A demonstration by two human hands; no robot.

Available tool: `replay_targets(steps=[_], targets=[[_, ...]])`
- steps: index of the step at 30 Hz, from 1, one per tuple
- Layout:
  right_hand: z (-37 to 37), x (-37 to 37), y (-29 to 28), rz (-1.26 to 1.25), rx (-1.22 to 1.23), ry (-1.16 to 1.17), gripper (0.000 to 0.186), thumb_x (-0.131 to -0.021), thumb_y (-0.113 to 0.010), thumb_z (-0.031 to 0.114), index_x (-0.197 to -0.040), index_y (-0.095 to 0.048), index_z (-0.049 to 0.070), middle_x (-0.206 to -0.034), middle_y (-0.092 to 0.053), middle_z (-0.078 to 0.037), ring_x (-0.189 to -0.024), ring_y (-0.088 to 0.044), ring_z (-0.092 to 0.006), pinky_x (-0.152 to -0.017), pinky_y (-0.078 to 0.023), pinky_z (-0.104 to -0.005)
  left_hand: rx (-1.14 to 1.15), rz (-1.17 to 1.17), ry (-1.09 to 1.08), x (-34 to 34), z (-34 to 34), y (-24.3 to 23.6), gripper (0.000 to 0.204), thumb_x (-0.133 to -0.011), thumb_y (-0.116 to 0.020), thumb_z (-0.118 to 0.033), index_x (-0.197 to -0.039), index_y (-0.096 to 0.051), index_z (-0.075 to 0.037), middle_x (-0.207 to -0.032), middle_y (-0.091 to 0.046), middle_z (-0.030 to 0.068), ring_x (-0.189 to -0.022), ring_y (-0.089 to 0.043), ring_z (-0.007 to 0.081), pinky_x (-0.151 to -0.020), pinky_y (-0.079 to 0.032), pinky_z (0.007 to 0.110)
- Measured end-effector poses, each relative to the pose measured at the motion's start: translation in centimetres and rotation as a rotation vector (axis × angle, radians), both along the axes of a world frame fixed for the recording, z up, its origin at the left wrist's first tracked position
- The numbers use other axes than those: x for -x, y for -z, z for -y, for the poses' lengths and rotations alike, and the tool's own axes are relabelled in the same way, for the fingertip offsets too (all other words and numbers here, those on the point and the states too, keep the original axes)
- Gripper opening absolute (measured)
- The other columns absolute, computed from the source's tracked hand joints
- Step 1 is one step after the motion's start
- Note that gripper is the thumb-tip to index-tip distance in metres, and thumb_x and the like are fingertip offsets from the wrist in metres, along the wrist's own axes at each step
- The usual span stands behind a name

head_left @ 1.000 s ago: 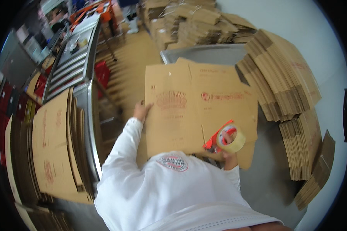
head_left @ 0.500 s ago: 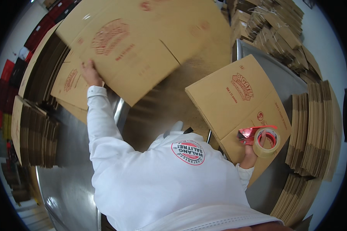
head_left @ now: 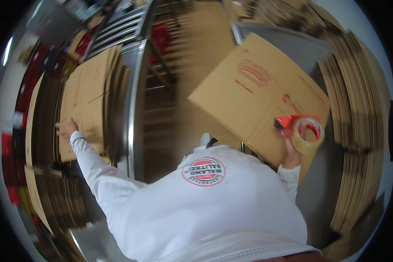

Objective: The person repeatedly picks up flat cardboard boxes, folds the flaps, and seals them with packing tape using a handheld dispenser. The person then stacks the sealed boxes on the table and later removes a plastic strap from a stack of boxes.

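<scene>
My left hand (head_left: 67,129) reaches far to the left, its fingers spread against the near-left edge of an upright flattened carton (head_left: 84,98). That carton leans with several others at the left table. In my right hand (head_left: 291,152) is a red tape dispenser (head_left: 285,123), loaded with a roll of clear tape (head_left: 305,134). Under the dispenser, at the right table, lies a flat brown carton (head_left: 231,87) with red print. Its near-left edge juts out past the table. Motion blur softens the fingers of both hands.
Stacks of folded cartons stand along the far left (head_left: 41,113) and along the right (head_left: 356,91). A metal table edge (head_left: 133,118) runs beside the left cartons. Beyond it is a slatted metal rack (head_left: 118,30) with a red crate (head_left: 160,41) near it.
The large carton that was raised in front, at my left hand, no longer spans the middle; a carton now stands at the left stack. My left hand has moved left. My right hand keeps the dispenser.
</scene>
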State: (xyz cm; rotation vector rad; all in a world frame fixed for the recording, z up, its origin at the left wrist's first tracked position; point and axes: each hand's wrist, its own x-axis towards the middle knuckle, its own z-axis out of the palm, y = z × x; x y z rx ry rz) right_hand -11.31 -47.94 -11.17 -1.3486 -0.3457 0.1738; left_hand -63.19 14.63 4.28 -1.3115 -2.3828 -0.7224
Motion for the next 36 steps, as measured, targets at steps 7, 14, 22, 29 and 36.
replay_targets(steps=[7,14,22,29,36], targets=[[-2.7,5.7,-7.9,-0.077,-0.080,-0.003,0.026,-0.085,-0.071,0.015,-0.097,-0.050,0.006,-0.119,-0.061,-0.014,-0.123,-0.050,-0.0278,-0.104,-0.039,-0.0373,0.553,0.579,2.168,-39.9,21.1,8.1,0.040,-0.091,-0.055,-0.034,-0.118,-0.061,-0.004,-0.108,-0.061,0.0123,-0.102,-0.054,0.0221,-0.089,-0.043,0.036],[0.6,10.3,-13.0,1.041,0.266,0.485,0.046,-0.073,-0.081,0.023,-0.102,-0.049,0.008,-0.122,-0.059,-0.020,-0.126,-0.047,-0.0413,-0.103,-0.042,-0.0491,2.397,1.530,2.016,-45.6,46.0,4.1,0.087,-0.094,-0.014,-0.068,-0.134,-0.048,0.002,-0.134,-0.055,0.0102,-0.122,-0.049,0.0215,-0.108,-0.031,0.037],[0.8,12.2,-11.3,0.970,0.412,0.560,0.047,-0.070,-0.083,0.021,-0.101,-0.051,0.008,-0.120,-0.061,-0.019,-0.124,-0.049,-0.0423,-0.102,-0.043,-0.0502,2.598,1.501,1.576,-45.3,46.8,3.3,0.074,-0.097,-0.023,-0.062,-0.125,-0.057,-0.003,-0.123,-0.062,0.0088,-0.107,-0.059,0.0162,-0.096,-0.043,0.030],[-7.2,9.9,-13.4,1.041,0.345,0.427,0.049,-0.068,-0.083,0.013,-0.106,-0.054,0.007,-0.123,-0.059,-0.019,-0.125,-0.048,-0.0433,-0.102,-0.043,-0.0506,2.320,1.601,1.452,-46.8,39.9,3.2,0.038,-0.099,-0.044,-0.034,-0.120,-0.058,-0.005,-0.114,-0.065,0.0081,-0.100,-0.062,0.0172,-0.092,-0.049,0.034],[-15.8,6.0,-14.7,1.009,0.192,0.417,0.049,-0.067,-0.082,0.003,-0.110,-0.056,0.006,-0.125,-0.059,-0.018,-0.125,-0.049,-0.0394,-0.103,-0.041,-0.0494,1.278,1.471,2.293,-58.1,29.7,-5.8,0.020,-0.085,-0.063,-0.019,-0.089,-0.071,-0.001,-0.086,-0.071,0.0089,-0.080,-0.067,0.0191,-0.073,-0.051,0.034]])
